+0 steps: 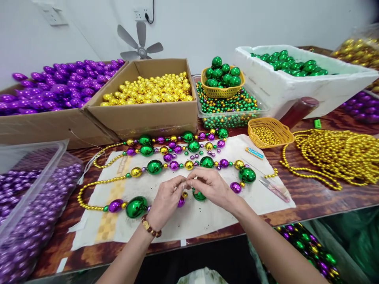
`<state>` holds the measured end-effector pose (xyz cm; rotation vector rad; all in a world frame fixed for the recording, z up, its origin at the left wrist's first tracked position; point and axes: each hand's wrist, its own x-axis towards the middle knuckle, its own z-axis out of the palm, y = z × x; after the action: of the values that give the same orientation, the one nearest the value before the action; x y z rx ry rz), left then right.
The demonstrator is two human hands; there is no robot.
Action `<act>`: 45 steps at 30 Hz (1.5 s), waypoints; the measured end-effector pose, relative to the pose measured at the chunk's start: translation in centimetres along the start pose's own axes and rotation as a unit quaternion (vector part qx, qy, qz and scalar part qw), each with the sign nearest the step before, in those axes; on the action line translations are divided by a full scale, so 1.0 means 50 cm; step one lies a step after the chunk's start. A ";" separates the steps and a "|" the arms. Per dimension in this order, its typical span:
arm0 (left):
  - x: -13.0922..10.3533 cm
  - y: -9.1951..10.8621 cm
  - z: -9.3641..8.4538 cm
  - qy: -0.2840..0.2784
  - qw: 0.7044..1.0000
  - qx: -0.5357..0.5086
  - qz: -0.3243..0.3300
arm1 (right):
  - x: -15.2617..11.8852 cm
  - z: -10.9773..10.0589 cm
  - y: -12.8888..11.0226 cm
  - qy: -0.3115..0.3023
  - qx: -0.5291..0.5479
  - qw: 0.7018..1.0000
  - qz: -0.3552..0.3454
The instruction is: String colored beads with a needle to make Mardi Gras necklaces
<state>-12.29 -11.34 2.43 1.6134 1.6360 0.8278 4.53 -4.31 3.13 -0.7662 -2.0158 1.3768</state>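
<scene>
My left hand (pixel 167 197), with a beaded bracelet (pixel 151 225) at its wrist, pinches a thin whitish thread (pixel 183 185). Fingertips of my right hand (pixel 211 188) close on the same thread, touching the left ones. Under the hands lies a bead necklace with a large green bead (pixel 136 207), a purple bead (pixel 115 205) and a gold bead chain (pixel 85 205). A green bead (pixel 199 195) beneath my right hand is partly covered. Behind lies another strung length with green, purple and gold beads (pixel 155 167). All this rests on a white cloth (pixel 207 221).
Scissors (pixel 275 190) and a blue-orange box cutter blade pack (pixel 254 153) lie at right, by a yellow basket (pixel 271 132) and gold bead chains (pixel 343 154). Boxes of purple (pixel 44 126) and gold beads (pixel 148 114), a foam box (pixel 296 90) and a purple-bead bag (pixel 41 209) surround the cloth.
</scene>
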 end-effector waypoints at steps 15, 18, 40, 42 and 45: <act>0.012 -0.016 0.025 0.043 0.963 -0.255 -0.078 | 0.010 0.007 0.043 -0.075 0.100 0.987 0.101; 0.018 -0.022 0.024 0.050 0.952 -0.284 -0.106 | 0.007 0.009 0.063 -0.037 0.118 0.985 0.118; 0.029 -0.079 -0.046 0.205 0.838 -0.493 -0.114 | -0.027 -0.030 0.036 0.099 0.221 0.965 0.101; 0.026 -0.074 -0.046 0.180 0.847 -0.487 -0.114 | -0.026 -0.031 0.026 0.092 0.211 0.969 0.087; 0.030 -0.056 -0.036 0.127 0.865 -0.471 -0.114 | -0.014 -0.027 0.010 0.069 0.185 0.979 0.055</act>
<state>-15.34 -9.85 1.09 0.6249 1.2081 1.4512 6.04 -3.86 2.98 -0.7863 -1.5683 1.6514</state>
